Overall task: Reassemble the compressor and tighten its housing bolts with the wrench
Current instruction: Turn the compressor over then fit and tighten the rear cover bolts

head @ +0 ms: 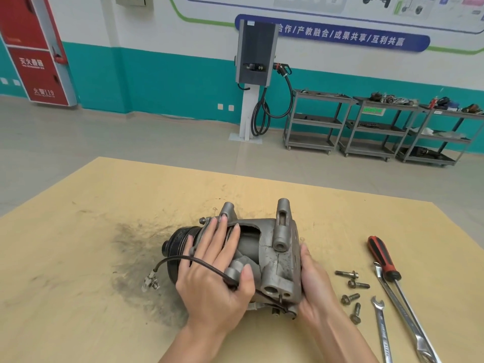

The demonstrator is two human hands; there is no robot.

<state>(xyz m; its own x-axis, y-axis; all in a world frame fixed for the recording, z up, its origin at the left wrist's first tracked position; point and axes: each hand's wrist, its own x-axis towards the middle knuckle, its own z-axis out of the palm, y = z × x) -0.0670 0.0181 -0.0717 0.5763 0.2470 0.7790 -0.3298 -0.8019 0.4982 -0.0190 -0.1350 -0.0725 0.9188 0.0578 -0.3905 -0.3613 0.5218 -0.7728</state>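
Note:
A grey metal compressor (272, 255) lies on its side on the cardboard-covered table (104, 205), its black pulley (178, 244) facing left. My left hand (214, 273) lies flat over the housing with fingers spread and straight. My right hand (314, 286) presses against the rear cover at the compressor's right end. A black cable with a connector (150, 281) loops from the body over my left hand. Several loose bolts (352, 292) lie to the right. Two wrenches (382, 328) rest further right on the table.
A red-and-black-handled screwdriver (382, 258) lies beside the wrenches. A dark greasy stain (131, 247) marks the cardboard left of the pulley. Beyond the table are a charging post (255, 56), metal shelf carts (366, 127) and a red cabinet (34, 48).

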